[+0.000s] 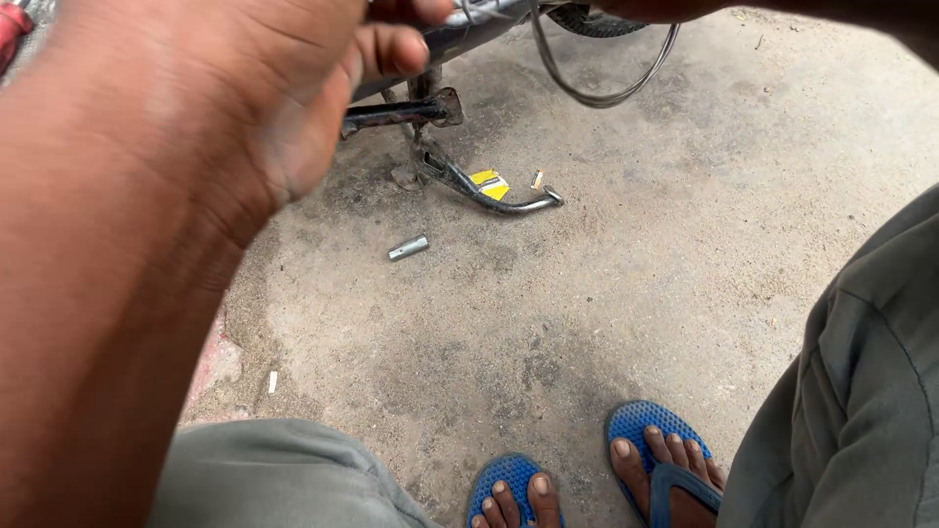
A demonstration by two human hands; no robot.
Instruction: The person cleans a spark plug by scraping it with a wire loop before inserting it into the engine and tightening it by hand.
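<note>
The left hand (pixel 293 78) fills the upper left of the view, very close to the camera, with its fingers (pixel 391 49) curled in around a dark metal tube (pixel 460 34) of a bike frame at the top edge; the grip looks closed on the tube, though the fingertips run out of the picture. The right hand shows only as a dark strip of forearm along the top right edge, so I cannot tell whether it is open or closed or what it has hold of. A loop of thin grey cable (pixel 606 83) hangs down from the frame between the two arms. Below the left hand a black pedal arm (pixel 401 112) sticks out sideways, and under it the kickstand (pixel 489 194) rests on the concrete ground (pixel 636 254). A yellow scrap (pixel 489 183) lies just beside the kickstand. A small metal sleeve (pixel 408 247) lies on the ground a little nearer the camera, apart from the stand. At the bottom, two feet in blue sandals (pixel 650 430) stand on the concrete, with grey trouser legs (pixel 861 391) at either side
</note>
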